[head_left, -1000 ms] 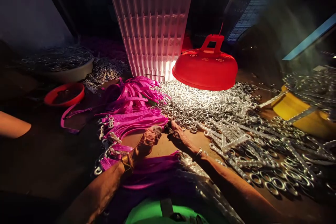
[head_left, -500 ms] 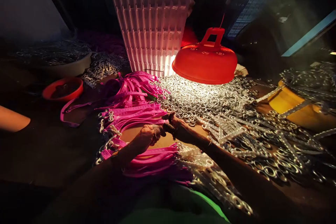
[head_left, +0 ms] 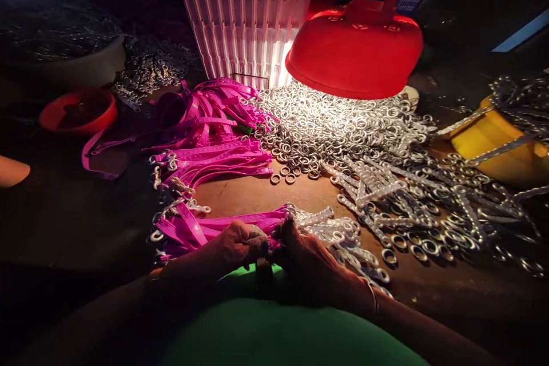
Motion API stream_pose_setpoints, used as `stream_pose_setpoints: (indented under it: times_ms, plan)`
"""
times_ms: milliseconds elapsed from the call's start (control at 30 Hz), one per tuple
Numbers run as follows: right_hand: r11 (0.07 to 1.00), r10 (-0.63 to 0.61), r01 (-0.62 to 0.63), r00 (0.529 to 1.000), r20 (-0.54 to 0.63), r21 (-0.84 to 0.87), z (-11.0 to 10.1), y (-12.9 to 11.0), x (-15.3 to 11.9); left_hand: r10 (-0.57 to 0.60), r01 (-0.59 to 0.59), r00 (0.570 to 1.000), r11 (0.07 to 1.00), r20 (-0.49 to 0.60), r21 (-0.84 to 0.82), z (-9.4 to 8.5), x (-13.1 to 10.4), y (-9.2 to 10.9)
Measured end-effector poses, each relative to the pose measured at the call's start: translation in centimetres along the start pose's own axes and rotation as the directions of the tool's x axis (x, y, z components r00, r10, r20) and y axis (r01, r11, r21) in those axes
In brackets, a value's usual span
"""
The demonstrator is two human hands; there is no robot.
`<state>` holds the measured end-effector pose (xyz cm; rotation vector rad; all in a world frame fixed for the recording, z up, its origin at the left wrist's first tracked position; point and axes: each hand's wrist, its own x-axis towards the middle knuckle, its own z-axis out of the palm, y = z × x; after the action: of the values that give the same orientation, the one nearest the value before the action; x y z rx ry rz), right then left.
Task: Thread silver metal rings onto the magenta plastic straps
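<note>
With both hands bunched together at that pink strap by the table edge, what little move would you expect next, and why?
Probably a reach with the right hand for one loose silver metal ring on the bare wooden table. Both it and the left hand pinch the end of a pink plastic strap, and the straps lying nearby already carry rings. What the fingers hold is too dark to tell.

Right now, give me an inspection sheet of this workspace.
Surface: brown table, bare only in the middle.
Job's things: pink straps in bundles; metal rings heaped under the red lamp.
Clutter: ring strips spread at right; yellow tub, red bowl.
Grippers: left hand and right hand meet at a strap's end; grip too dark to judge.
Cables: nothing seen.
Surroundings: white ribbed crate behind; dark elsewhere.
</note>
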<state>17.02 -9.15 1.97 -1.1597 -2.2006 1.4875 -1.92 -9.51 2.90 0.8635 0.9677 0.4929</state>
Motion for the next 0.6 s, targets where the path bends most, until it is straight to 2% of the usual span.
stream_pose_setpoints:
  times_ms: [67,133,233,333,433,500,600]
  plan:
    - [0.992,0.063,-0.063,0.998,0.004,0.109,0.6,0.3,-0.2,-0.026,0.027,0.999,1.000,-0.023,0.014,0.6,-0.3,-0.4]
    - [0.984,0.074,-0.076,0.997,0.018,0.159,0.9,0.6,-0.2,-0.036,0.036,0.999,0.999,-0.036,-0.016,0.9,-0.5,-0.6]
    - [0.997,0.002,-0.004,1.000,0.028,0.072,1.0,0.8,0.0,-0.029,0.027,0.999,0.996,-0.019,-0.090,0.5,-0.2,-1.6]
    - [0.996,-0.084,0.085,0.994,0.073,-0.018,0.9,1.0,0.2,-0.065,0.071,0.996,0.991,0.055,-0.110,-0.6,0.9,-3.3]
    - [0.996,-0.080,0.084,0.990,0.118,-0.027,1.0,1.2,0.5,-0.054,0.064,0.993,0.993,0.105,-0.094,-1.4,1.7,-4.6]
    - [0.996,-0.064,0.072,0.990,0.124,-0.058,0.9,1.0,0.6,-0.047,0.056,0.994,0.994,0.094,-0.094,-1.3,1.7,-4.7]
    - [0.987,-0.075,0.095,0.986,0.147,-0.132,-0.1,0.1,0.7,-0.069,0.069,0.998,0.993,0.005,-0.096,-0.6,1.1,-3.2]
